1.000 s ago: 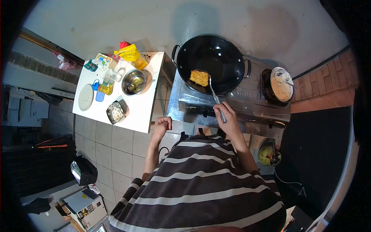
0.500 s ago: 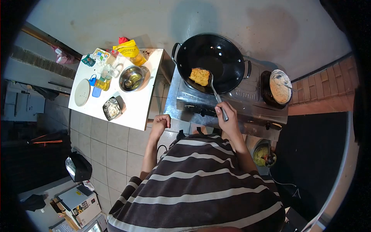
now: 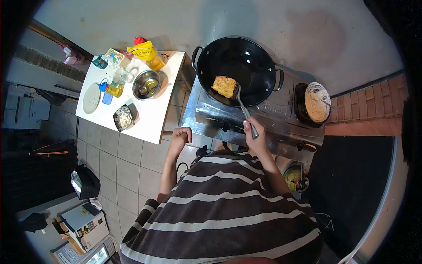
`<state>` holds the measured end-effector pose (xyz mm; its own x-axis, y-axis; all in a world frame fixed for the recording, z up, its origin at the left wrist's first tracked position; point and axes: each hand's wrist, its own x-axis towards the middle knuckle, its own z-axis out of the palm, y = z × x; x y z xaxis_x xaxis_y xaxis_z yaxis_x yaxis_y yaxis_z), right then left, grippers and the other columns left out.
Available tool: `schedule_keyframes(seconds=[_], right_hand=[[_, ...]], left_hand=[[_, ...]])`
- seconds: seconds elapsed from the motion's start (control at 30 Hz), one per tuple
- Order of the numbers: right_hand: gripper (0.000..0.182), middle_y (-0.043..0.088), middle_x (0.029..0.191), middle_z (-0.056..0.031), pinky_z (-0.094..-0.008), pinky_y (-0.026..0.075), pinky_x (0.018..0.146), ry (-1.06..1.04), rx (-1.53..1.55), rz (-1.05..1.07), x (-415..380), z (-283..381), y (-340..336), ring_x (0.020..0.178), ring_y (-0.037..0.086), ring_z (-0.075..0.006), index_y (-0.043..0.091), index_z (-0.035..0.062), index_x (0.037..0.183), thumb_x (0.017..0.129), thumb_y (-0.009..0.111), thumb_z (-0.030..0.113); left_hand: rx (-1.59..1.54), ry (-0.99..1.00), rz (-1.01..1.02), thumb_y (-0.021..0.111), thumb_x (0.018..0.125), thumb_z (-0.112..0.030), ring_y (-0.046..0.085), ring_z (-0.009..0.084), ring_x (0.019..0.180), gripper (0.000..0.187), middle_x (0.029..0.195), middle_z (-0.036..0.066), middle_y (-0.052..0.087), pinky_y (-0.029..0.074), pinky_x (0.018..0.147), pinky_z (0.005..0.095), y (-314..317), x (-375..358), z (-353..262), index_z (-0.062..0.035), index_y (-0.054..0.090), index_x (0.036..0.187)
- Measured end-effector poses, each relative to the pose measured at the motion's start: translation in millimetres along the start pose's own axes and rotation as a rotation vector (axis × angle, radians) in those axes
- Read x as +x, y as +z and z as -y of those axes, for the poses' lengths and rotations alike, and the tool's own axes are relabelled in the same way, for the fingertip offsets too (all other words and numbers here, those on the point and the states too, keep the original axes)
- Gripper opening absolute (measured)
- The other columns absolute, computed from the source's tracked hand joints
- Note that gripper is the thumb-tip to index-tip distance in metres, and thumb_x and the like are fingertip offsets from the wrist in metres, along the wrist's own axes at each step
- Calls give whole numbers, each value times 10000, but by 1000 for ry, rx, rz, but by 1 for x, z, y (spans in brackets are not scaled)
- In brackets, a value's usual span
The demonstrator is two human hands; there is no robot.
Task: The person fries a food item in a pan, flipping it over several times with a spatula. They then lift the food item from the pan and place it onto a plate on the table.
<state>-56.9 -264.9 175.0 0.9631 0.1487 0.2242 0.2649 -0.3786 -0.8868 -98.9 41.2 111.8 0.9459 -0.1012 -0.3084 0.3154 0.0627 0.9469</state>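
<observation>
My right hand (image 3: 256, 133) is wrapped round the handle of a metal slotted spatula (image 3: 242, 104). The spatula's head dips into a black two-handled wok (image 3: 259, 66) on the stove and meets the right edge of a square golden piece of fried food (image 3: 224, 86), which looks like omelette. That piece lies on the wok's near-left slope. My left hand (image 3: 179, 137) is curled into a fist between the white table and the stove, touching neither, with nothing visible in it.
The steel gas stove (image 3: 211, 115) also carries a plate of pale batter-like food (image 3: 317, 104) with a utensil. On the white table (image 3: 149, 127) at left stand a steel bowl (image 3: 140, 88), a small dark bowl (image 3: 123, 119), a plate (image 3: 91, 99) and a yellow oil pouch (image 3: 148, 53).
The spatula's head has turned so its slotted face shows, still against the fried piece's right edge. The whole view has shifted slightly; my left fist stays curled.
</observation>
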Motion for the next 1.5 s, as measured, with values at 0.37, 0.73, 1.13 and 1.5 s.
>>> schedule_keyframes(seconds=[0.37,0.73,1.13,1.5], right_hand=[[126,535,737,-160,-379,432,606,-164,-3,43,4,2,-8,658,556,-346,545,-11,848,909,597,87],[165,519,702,-142,-381,421,581,-215,-23,122,1,-11,-11,636,532,-310,557,-14,800,849,679,85],[181,520,692,-136,-380,407,557,-197,-8,56,1,-10,-5,600,523,-292,555,-11,775,852,684,90],[168,505,704,-129,-387,400,550,-223,-32,39,-3,-7,0,588,503,-291,558,-7,788,861,674,90]], left_hand=[[46,-31,-19,359,720,60,508,121,588,203,623,31,482,403,561,227,18,1,-11,-33,493,599],[35,-12,-28,354,710,55,492,117,575,204,604,35,483,362,539,233,26,4,-14,-38,490,590],[41,-23,-44,357,708,55,501,125,590,199,598,40,488,372,564,238,28,-2,-26,-37,488,588],[59,-16,-4,361,720,59,492,133,600,194,615,44,483,379,580,243,22,-1,-24,-31,484,599]])
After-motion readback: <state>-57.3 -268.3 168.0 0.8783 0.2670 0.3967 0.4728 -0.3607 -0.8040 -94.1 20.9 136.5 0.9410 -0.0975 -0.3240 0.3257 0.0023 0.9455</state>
